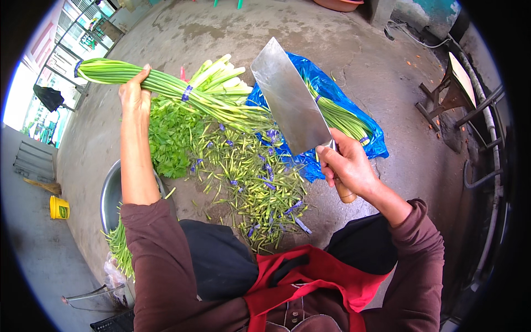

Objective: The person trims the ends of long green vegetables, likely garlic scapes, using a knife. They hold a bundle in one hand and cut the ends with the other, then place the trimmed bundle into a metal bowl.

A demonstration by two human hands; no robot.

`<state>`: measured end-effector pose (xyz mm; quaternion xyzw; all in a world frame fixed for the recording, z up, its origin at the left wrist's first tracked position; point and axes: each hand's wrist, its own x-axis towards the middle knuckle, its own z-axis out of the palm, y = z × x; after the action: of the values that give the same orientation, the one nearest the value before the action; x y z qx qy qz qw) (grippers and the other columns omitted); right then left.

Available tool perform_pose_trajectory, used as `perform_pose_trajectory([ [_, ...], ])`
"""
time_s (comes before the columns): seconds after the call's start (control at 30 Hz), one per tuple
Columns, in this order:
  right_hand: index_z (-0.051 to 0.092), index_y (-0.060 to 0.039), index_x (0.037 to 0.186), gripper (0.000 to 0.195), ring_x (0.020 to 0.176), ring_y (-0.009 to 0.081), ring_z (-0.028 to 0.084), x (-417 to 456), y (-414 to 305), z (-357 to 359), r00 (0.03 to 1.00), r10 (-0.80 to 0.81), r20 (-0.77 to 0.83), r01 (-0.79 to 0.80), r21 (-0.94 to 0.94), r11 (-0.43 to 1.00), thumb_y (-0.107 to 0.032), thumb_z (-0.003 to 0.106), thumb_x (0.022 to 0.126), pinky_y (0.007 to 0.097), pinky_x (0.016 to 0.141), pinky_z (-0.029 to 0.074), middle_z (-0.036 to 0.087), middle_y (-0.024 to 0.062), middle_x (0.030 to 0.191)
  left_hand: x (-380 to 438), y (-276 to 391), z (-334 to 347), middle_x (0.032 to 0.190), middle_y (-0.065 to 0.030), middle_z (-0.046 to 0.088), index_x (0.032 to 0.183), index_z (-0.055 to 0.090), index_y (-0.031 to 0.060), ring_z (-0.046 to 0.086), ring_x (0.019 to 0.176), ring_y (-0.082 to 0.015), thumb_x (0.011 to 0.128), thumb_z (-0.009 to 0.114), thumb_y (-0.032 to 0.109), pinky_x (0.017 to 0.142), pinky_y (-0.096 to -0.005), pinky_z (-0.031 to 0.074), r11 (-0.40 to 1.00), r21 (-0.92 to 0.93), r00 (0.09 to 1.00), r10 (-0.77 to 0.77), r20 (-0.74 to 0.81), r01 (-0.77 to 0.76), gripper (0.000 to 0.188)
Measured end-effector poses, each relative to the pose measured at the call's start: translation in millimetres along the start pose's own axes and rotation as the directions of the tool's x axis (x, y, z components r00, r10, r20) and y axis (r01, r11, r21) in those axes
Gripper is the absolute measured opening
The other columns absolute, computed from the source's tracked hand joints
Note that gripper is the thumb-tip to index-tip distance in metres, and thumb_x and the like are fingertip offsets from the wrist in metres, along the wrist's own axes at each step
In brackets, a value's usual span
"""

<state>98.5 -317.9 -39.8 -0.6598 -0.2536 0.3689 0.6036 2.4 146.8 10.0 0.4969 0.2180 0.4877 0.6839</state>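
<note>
My left hand point(136, 92) grips a long bundle of garlic scapes point(168, 83), bound with purple bands at its far-left end and near its middle. The loose tips fan out to the right, close to the blade. In my right hand point(346, 162) is a cleaver point(290, 95), held by its wooden handle with the broad steel blade raised. Below the bundle a pile of cut scape tips and purple band scraps point(257, 182) covers the concrete floor. Another banded bundle of scapes point(342, 112) lies on a blue plastic bag point(373, 137), partly hidden behind the blade.
Leafy celery point(170, 137) with pale stalks lies beyond my left forearm. A metal basin point(111, 199) stands at the left, with more green stems point(120, 249) beside my sleeve. A yellow bucket point(59, 207) is by the left wall. Metal pipes point(491, 124) run along the right.
</note>
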Motion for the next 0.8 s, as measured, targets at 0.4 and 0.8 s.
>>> perform_pose_trajectory([
  [0.4,0.05,-0.0015,0.127,0.031,0.045,0.0098,0.052,-2.4,-0.1,16.7,0.995,-0.095,0.02,0.097,-0.136,0.986,-0.01,0.05,0.097,0.0294,0.044,0.043,0.052,0.0014,0.055,-30.7,0.0,24.6,0.092,-0.014,0.063,0.117,0.042,0.0026,0.068,0.071,-0.0238,0.076,0.069,-0.012,0.057,-0.0378,0.059,0.916,0.073,0.915,0.399,-0.053,-0.395,0.052],
  [0.8,0.046,0.0003,0.13,0.038,0.059,0.0374,0.062,9.5,-23.1,58.0,0.873,-0.488,-0.006,0.433,-0.452,0.78,-0.005,0.056,0.094,0.0457,0.056,0.046,0.06,0.0202,0.07,-17.4,-48.1,9.4,0.086,-0.0168,0.06,0.112,0.03,0.003,0.06,0.054,-0.0201,0.085,0.069,-0.001,0.043,-0.0338,0.051,0.857,0.404,0.833,0.457,-0.312,-0.319,0.048],
])
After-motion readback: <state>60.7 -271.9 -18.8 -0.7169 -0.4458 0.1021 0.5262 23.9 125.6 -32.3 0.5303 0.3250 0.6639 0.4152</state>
